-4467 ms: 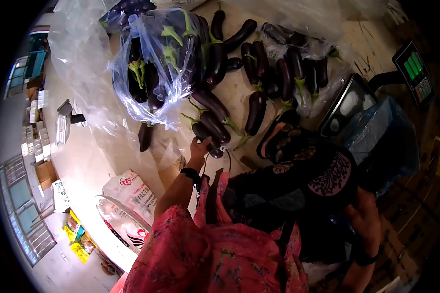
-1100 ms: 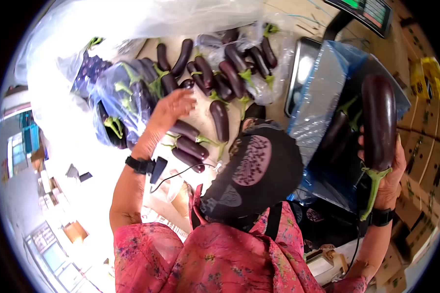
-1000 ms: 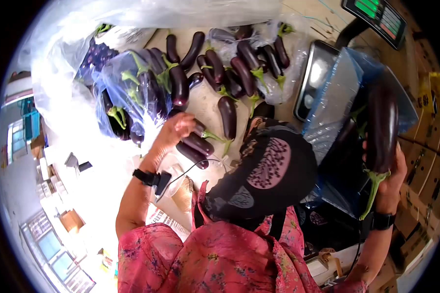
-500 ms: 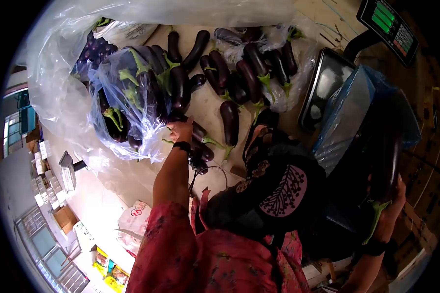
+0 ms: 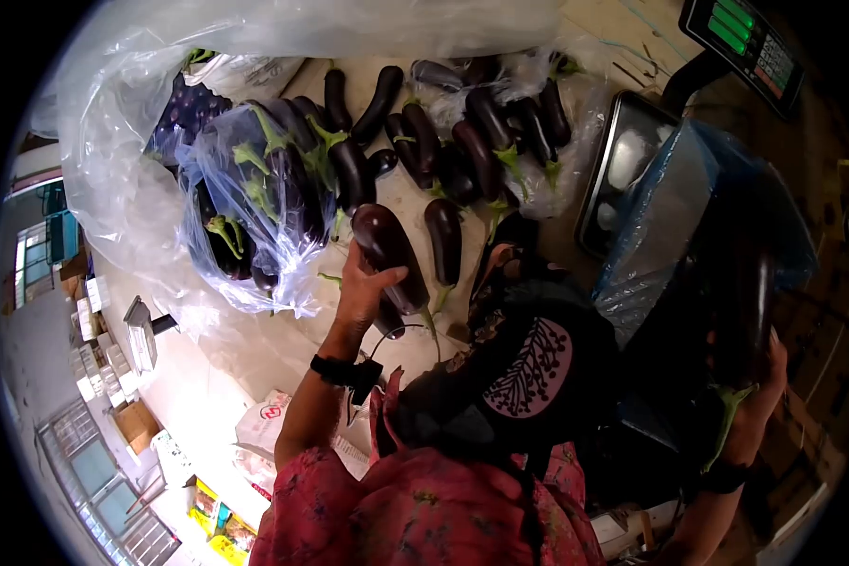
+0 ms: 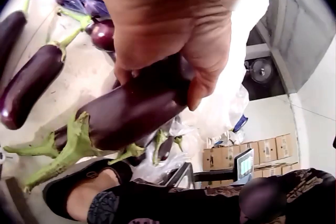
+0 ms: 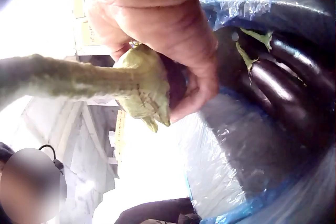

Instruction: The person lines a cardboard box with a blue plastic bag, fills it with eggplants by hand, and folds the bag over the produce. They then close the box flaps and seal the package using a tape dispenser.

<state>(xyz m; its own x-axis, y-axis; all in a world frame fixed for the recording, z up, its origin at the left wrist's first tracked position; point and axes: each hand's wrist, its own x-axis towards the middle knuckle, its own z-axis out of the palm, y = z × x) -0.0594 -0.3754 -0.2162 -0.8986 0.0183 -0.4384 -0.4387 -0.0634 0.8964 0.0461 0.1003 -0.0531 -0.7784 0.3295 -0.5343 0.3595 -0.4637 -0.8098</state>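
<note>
On the pale floor: loose eggplants (image 5: 443, 241) lie side by side, dark purple with green stems.
Left hand (image 5: 363, 292): it is curled round a fat eggplant (image 5: 389, 247). The thumb is on 1 side and the fingers are on the other, so it has a good hold.
Fat eggplant: it is up off the floor, above the loose ones and just beside the clear bag (image 5: 255, 208). Its round end points away from the person. In the left wrist view its green stem hangs low, near a black shoe (image 6: 79, 192).
Clear bag: it lies to the left of the left hand and is full of eggplants.
Right hand (image 5: 762, 377): it is far out on the right side. Its fingers are wrapped round the stem end of a long eggplant (image 5: 747, 311), right next to the green cap.
Long eggplant: it stands almost straight up, stem down, in front of the blue bag (image 5: 670, 217). I cannot tell if it touches the bag.
Blue bag: the right wrist view shows more eggplants inside it, close to the right hand.
Scale tray (image 5: 623, 170): it sits between the loose eggplants and the blue bag.
Scale screen (image 5: 747, 38): it glows green at the top right.
Black band (image 5: 335, 370): it goes round the left wrist.
</note>
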